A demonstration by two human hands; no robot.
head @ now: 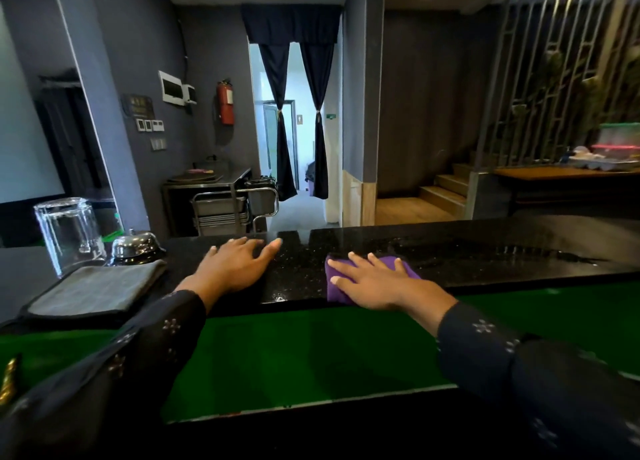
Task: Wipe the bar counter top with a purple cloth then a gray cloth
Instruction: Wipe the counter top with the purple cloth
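The black speckled bar counter top runs across the middle of the head view, with wet streaks on its right part. My right hand lies flat on a folded purple cloth, fingers spread, pressing it onto the counter near the front edge. My left hand rests palm down on the bare counter, fingers apart, holding nothing. A folded gray cloth lies flat at the counter's left end, apart from both hands.
An upturned clear glass and a chrome call bell stand behind the gray cloth at the left. A green lower surface lies below the counter's front edge. Beyond the counter are a steel trolley and a doorway.
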